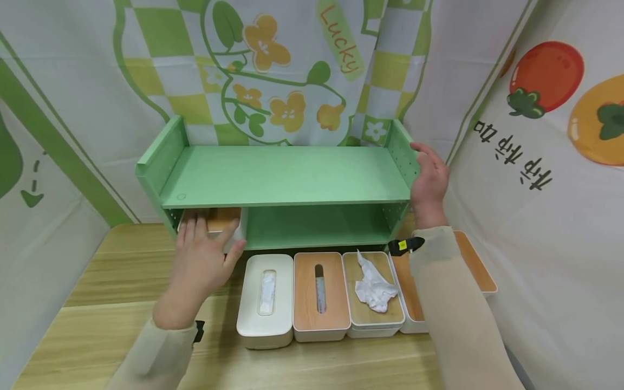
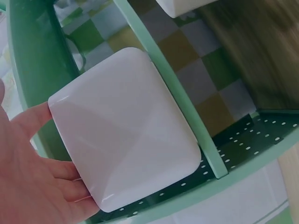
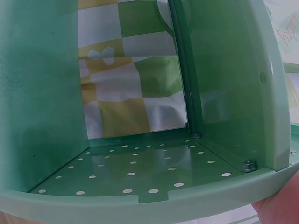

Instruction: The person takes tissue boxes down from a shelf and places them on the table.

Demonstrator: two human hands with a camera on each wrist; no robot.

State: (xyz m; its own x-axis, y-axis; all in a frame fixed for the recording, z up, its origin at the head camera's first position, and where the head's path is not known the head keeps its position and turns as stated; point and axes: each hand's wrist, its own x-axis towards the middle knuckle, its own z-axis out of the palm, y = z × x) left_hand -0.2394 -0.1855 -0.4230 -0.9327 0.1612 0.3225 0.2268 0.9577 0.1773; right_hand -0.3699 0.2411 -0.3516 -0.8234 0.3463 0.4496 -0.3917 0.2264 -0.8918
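On the lower level of a green two-tier shelf [image 1: 292, 173], at its left end, sits a white tissue box with a wood-coloured lid [image 1: 224, 218]. My left hand [image 1: 202, 252] reaches in with fingers stretched over the lid. In the left wrist view, those fingers touch the upper edge of the box's white end [image 2: 124, 130], and the box stands on the lower board. My right hand [image 1: 430, 181] holds the shelf's right side panel, its fingers bent over the edge. A sliver of that hand [image 3: 280, 203] appears outside the panel in the right wrist view.
Before the shelf stand a cream tissue box [image 1: 251, 303], a wood-lidded box [image 1: 307, 292] and a box with a crumpled tissue [image 1: 375, 287] poking out. My right sleeve partly covers more wood-lidded boxing [image 1: 475, 262]. A printed curtain [image 1: 292, 65] hangs behind the wooden table [image 1: 97, 319].
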